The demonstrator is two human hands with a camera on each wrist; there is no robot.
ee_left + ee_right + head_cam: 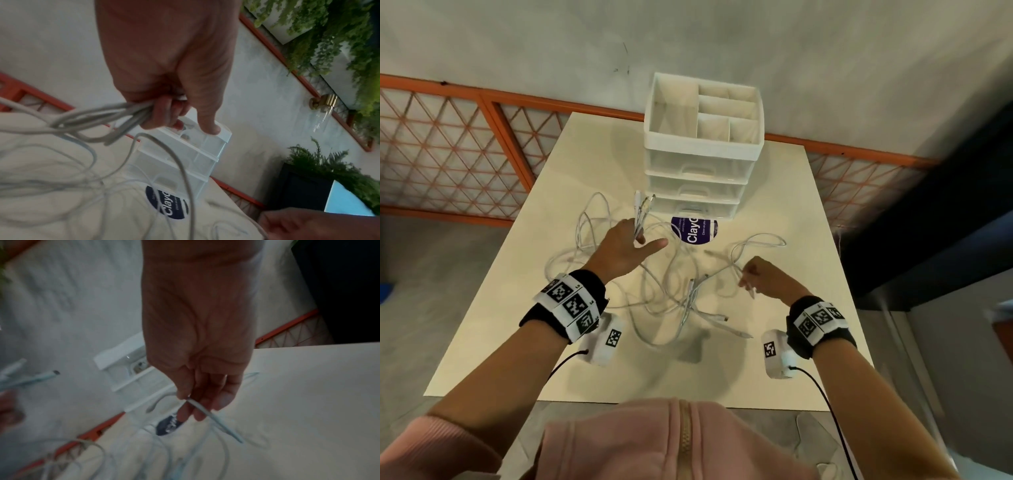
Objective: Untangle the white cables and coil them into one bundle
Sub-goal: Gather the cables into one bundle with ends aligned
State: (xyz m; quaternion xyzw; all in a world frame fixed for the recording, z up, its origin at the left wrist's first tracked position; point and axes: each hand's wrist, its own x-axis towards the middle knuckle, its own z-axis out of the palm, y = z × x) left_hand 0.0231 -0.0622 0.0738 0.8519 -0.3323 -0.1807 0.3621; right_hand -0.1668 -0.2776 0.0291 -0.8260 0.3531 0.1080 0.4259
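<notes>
Several white cables [674, 284] lie tangled in loops across the middle of the cream table [517, 325]. My left hand [626, 245] is raised over the left of the tangle and grips a bunch of cable strands [115, 113], their plug ends [642, 205] sticking up past the fingers; its thumb points right. My right hand [755, 277] hovers at the right of the tangle and pinches one cable near its end [207, 412] between thumb and fingers. More plug ends [719, 320] lie loose near the front of the tangle.
A white organiser with clear drawers [698, 154] stands at the table's back, its open top split into compartments. A dark blue round sticker [695, 231] lies on the table just in front of it. An orange lattice railing [448, 150] runs behind the table.
</notes>
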